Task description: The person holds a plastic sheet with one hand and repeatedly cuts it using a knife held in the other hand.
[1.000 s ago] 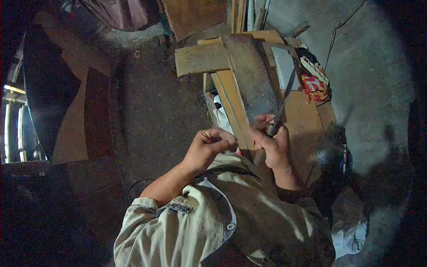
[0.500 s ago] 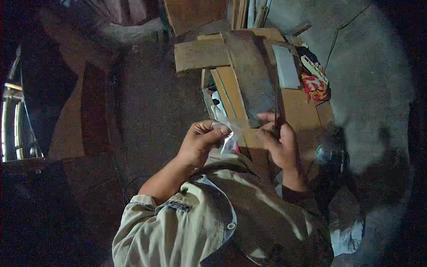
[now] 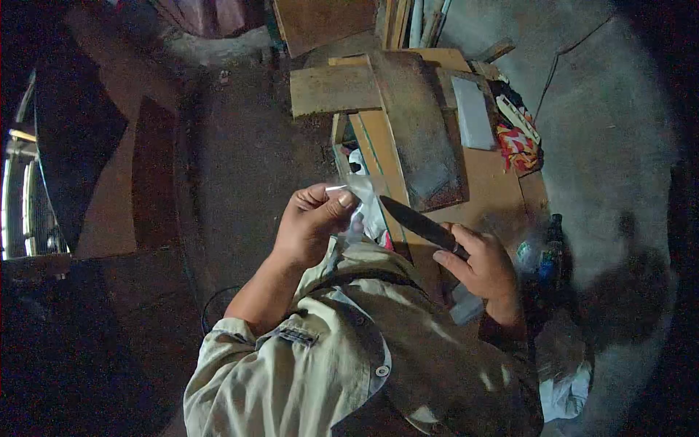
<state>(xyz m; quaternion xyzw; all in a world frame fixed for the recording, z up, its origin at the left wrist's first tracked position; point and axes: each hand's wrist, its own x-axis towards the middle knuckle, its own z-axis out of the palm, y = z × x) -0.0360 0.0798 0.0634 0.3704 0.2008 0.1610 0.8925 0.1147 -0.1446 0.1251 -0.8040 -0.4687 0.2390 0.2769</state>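
My left hand (image 3: 309,224) pinches a thin piece of clear plastic (image 3: 369,205), which looks like a small bag or wrapper, between thumb and fingers. Some of the plastic hangs below the fingertips. In my right hand (image 3: 486,264) is a knife (image 3: 413,221), gripped by its handle, with the dark blade slanting up and left. The blade's tip is close to the plastic; whether they touch I cannot tell. Both hands are in front of my lap, over the wooden boards.
A worn wooden board (image 3: 415,135) lies on a low brown surface (image 3: 489,178), with a shorter plank (image 3: 335,90) across its left. A white flat packet (image 3: 472,113) and a red patterned cloth (image 3: 520,149) lie to the right. A dark bottle (image 3: 555,244) stands on the right.
The right hand has moved right and down, and the knife in it now shows plainly, where before the hand was blurred. The left hand has shifted slightly left and up with the plastic.
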